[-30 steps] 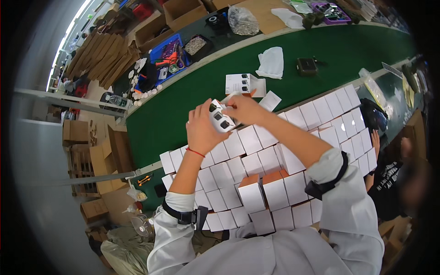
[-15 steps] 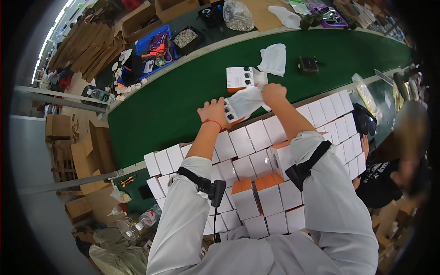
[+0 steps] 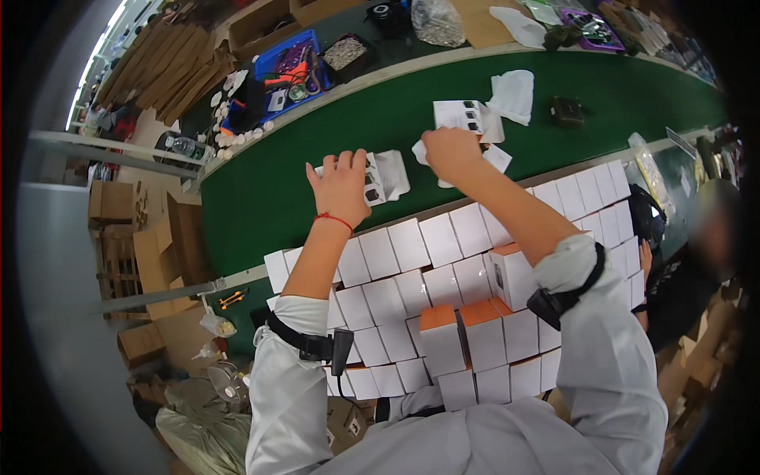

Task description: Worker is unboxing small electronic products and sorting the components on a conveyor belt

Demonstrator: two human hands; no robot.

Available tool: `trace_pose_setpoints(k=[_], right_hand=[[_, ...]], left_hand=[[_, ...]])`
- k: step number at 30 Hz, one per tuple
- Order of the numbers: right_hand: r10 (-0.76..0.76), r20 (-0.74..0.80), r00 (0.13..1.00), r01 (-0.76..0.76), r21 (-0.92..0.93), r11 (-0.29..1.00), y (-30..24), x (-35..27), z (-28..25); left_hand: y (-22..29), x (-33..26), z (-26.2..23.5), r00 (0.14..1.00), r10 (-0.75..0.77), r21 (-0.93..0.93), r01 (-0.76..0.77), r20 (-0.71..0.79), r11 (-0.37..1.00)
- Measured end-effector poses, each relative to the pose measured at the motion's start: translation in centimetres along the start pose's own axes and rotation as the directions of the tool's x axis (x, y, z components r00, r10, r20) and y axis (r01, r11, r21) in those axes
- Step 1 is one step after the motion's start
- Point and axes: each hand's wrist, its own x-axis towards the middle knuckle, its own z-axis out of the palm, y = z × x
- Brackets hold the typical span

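On the green work surface (image 3: 261, 182), my left hand (image 3: 342, 190) grips a small white box (image 3: 374, 180) with dark pictures on its side. An open white flap or liner (image 3: 393, 172) sticks out at the box's right end. To the right, my right hand (image 3: 455, 157) is closed on a white soft pouch (image 3: 420, 150), mostly hidden by the fingers. Just beyond that hand stands another printed white box (image 3: 457, 115), its flap open. Further right lie a flat white pouch (image 3: 512, 95) and a small dark device (image 3: 566, 112).
Rows of white boxes (image 3: 400, 245), some with orange tops, are stacked between me and the surface. A blue tray (image 3: 273, 63) of tools and a black bin (image 3: 346, 54) stand along the far edge. A person's hand (image 3: 645, 257) shows at right.
My left hand has moved left with its box. The right hand has drawn the white pouch away from that box, and a gap now separates them. The view has shifted slightly.
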Motion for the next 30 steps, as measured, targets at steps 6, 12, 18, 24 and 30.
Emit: trace_pose_setpoints(k=[6,12,18,24,30], right_hand=[[0.178,-0.057,0.982,-0.052,0.834,0.549,-0.6,0.8,3.9],[0.205,-0.136,0.969,-0.022,0.783,0.622,8.4,5.2,4.4],[-0.147,0.391,0.909,0.022,0.307,0.952,8.9,-5.0,-6.3],[-0.045,0.386,0.922,0.134,-0.207,0.969,4.3,-23.4,-4.7],[-0.475,-0.030,0.880,0.442,0.419,0.793,1.9,-21.2,-5.5]], left_hand=[[0.6,-0.1,-1.0,0.989,-0.002,-0.416,-0.060,-0.146,0.907],[-5.4,1.4,3.1,0.979,-0.095,-0.410,0.012,-0.182,0.912],[1.4,-2.0,0.5,0.906,0.086,-0.563,-0.330,-0.415,0.758],[11.0,-10.9,-1.9,0.918,0.364,-0.907,-0.281,-0.159,0.313],[10.6,-10.3,0.2,0.901,0.404,-0.926,-0.278,-0.159,0.256]])
